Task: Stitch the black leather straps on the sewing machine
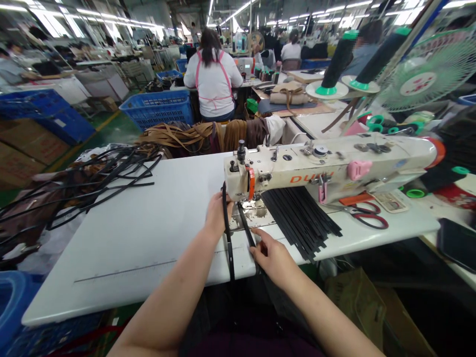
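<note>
A white sewing machine (334,158) with orange lettering stands across the table. Under its needle area runs a black strap (246,227), which comes toward me over the table edge. My right hand (270,255) pinches this strap near the front edge. Close to the left of the needle is my left hand (217,215), its fingers partly hidden behind the machine head and a strap. Another length of black strap (227,238) hangs past that hand down to my lap. Right of the needle plate lies a stack of black strips (297,218), side by side under the machine arm.
Red-handled scissors (366,215) lie right of the strips. Loose black straps (122,173) drape over the table's left end. Thread cones (336,64) and a green fan (416,82) stand at the right. A person in a pink apron (213,74) sits ahead, beside a blue crate (158,109).
</note>
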A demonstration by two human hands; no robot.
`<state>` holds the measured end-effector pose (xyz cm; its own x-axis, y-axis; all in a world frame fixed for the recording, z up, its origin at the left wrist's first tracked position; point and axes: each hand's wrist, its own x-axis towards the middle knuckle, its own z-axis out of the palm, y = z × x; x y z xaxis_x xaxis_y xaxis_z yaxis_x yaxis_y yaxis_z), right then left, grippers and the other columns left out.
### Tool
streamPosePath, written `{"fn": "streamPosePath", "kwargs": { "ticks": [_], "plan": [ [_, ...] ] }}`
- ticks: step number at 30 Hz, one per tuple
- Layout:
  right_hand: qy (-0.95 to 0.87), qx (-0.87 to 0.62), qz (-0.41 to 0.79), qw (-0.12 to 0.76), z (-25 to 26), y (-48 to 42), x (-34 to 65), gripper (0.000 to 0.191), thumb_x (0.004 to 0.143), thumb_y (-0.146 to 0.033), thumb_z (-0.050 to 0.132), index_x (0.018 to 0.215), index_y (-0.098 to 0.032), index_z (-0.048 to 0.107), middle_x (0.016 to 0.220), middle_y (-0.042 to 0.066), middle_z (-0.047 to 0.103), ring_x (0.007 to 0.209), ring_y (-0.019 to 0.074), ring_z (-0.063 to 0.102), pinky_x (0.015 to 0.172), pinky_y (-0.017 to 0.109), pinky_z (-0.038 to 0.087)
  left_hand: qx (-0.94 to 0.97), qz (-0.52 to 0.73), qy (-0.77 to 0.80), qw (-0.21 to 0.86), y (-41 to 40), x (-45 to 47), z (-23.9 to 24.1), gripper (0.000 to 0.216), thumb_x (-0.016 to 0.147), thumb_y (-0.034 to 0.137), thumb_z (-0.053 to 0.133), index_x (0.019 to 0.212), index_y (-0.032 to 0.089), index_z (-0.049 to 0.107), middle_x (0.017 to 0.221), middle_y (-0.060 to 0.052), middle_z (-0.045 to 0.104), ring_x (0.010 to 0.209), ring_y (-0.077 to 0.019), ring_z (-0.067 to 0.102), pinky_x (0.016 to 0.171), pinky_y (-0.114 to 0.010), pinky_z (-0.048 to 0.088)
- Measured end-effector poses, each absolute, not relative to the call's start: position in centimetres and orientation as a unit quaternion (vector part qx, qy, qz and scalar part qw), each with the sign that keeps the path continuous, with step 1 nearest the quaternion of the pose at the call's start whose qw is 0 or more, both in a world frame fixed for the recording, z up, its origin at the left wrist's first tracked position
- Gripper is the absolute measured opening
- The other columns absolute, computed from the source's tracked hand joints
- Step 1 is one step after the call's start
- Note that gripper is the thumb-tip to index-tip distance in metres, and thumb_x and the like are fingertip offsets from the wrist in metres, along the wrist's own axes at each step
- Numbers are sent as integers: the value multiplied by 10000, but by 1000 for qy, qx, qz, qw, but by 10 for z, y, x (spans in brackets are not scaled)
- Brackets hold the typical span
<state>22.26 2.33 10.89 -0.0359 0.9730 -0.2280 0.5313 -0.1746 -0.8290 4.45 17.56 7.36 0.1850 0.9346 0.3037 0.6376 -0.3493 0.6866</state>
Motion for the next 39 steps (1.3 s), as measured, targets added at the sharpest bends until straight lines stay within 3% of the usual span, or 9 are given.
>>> {"fn": "streamPosePath", "kwargs": {
  "ticks": [3, 9, 16, 21, 28, 31, 35, 39],
  "plan": [
    [-586, -642, 416, 268, 110, 22, 222, 530, 880, -265, 606, 1404, -183, 614, 700, -31, 638, 661, 185, 609, 692, 306, 462, 771, 353, 494, 193, 146, 40, 66, 151, 910, 131, 653, 926, 199, 787, 1089, -78, 773, 1075, -261, 707, 1036, -426, 562],
    [-601, -657, 363, 276, 114, 26, 231, 412, 911, -277, 589, 1301, -186, 686, 776, 5, 696, 710, 191, 648, 739, 311, 503, 832, 302, 445, 137, 102, 35, 64, 294, 974, 224, 670, 1264, 213, 712, 1352, -89, 711, 1352, -318, 593, 1153, -545, 495],
    [-659, -728, 57, 179, 117, 39, 263, 310, 977, -245, 584, 1241, -133, 702, 1138, 152, 694, 1052, 284, 657, 949, 379, 507, 821, 318, 452, 141, 100, 37, 68, 255, 1037, 247, 574, 1254, 223, 707, 1347, -74, 715, 1377, -294, 581, 1184, -559, 465],
    [-690, -718, -27, 85, 114, 49, 267, 289, 997, -218, 576, 1240, -102, 679, 1109, 165, 693, 1065, 302, 621, 946, 393, 492, 817, 334, 448, 142, 101, 37, 66, 265, 1030, 253, 585, 1265, 216, 701, 1339, -81, 720, 1355, -295, 603, 1174, -558, 475],
    [-684, -725, -11, 77, 115, 59, 259, 244, 967, -88, 481, 1021, -72, 718, 1019, 211, 692, 974, 322, 641, 836, 403, 489, 818, 325, 450, 153, 102, 37, 67, 269, 1044, 261, 555, 1262, 228, 708, 1339, -76, 722, 1336, -280, 618, 1168, -549, 479],
    [-673, -732, 18, 105, 116, 61, 263, 265, 949, -86, 487, 1075, -69, 720, 1039, 211, 699, 969, 308, 657, 856, 397, 499, 817, 313, 459, 153, 102, 37, 67, 276, 1054, 281, 536, 1263, 223, 706, 1346, -76, 717, 1352, -287, 603, 1181, -559, 466],
    [-652, -734, 92, 168, 120, 58, 271, 372, 915, -132, 516, 1242, -119, 691, 1017, 121, 721, 922, 238, 685, 864, 342, 526, 822, 307, 455, 148, 101, 37, 67, 279, 1067, 288, 508, 1242, 225, 717, 1357, -75, 709, 1360, -276, 595, 1204, -561, 449],
    [-639, -709, 208, 215, 123, 44, 274, 390, 833, -193, 523, 1165, -152, 722, 764, 5, 671, 716, 176, 669, 696, 280, 547, 821, 307, 460, 144, 101, 38, 65, 278, 1060, 284, 523, 1256, 226, 712, 1365, -74, 703, 1377, -280, 582, 1218, -562, 438]
  ]
}}
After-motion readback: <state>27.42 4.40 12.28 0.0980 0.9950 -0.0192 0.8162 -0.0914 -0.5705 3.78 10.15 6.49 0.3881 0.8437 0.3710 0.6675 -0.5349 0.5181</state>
